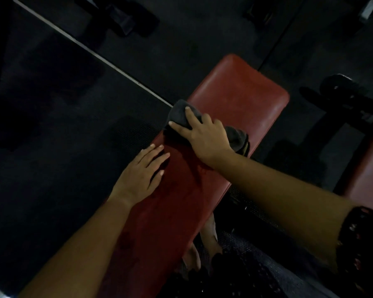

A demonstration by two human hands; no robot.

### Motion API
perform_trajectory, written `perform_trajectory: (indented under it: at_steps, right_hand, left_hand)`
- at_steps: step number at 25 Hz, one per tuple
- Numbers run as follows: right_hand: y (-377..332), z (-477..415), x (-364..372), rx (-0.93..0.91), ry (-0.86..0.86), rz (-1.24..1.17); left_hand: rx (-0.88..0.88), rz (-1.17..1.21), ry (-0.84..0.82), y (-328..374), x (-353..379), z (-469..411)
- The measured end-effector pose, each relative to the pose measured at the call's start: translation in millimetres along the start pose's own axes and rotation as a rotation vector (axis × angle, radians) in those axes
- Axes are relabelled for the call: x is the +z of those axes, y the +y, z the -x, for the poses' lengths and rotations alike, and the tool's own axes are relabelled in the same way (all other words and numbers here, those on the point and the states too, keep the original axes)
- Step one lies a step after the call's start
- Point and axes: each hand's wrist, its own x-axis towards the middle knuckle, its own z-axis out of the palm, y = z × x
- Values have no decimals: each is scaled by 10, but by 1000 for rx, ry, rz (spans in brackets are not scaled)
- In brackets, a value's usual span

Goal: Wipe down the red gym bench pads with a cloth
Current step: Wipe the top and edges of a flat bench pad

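Red bench pad (pixel 241 93): its long axis runs from 7 o'clock to 1 o'clock, with the rounded far end at 1 o'clock, over a dark floor (pixel 73 125). A dark grey cloth (pixel 178 114) lies bunched on the pad's 10 o'clock edge. The right hand (pixel 207 136) rests on the cloth, thumb and forefinger extended toward 10 o'clock; the other fingers appear curled into the cloth, though dim light obscures them. The left hand (pixel 138 177) lies flat and open on the pad at the 7 o'clock side of the cloth, fingers straight. A second red pad (pixel 370 168) lies at 3 o'clock.
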Motion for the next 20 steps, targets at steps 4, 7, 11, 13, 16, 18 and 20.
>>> perform_trajectory:
  at_steps: [4, 7, 11, 13, 16, 18, 20]
  right_hand:
    - [83, 756, 235, 139, 82, -34]
    - [105, 1376, 359, 246, 89, -71]
    - [-290, 1811, 354, 454, -49, -165]
    - [-486, 1687, 289, 479, -61, -200]
    - [-560, 1136, 111, 413, -6, -189]
    - [-530, 705, 18, 371, -51, -166]
    - [-493, 301, -66, 333, -48, -136]
  left_hand:
    - [16, -11, -4, -16, 28, -14]
    - [4, -44, -5, 2, 34, -1]
    - [-58, -24, 44, 42, 47, 122]
    - [-45, -25, 35, 38, 28, 179]
    - [2, -29, 20, -3, -39, 208]
    - [9, -35, 26, -10, -57, 216]
    - [-12, -29, 26, 16, -32, 227]
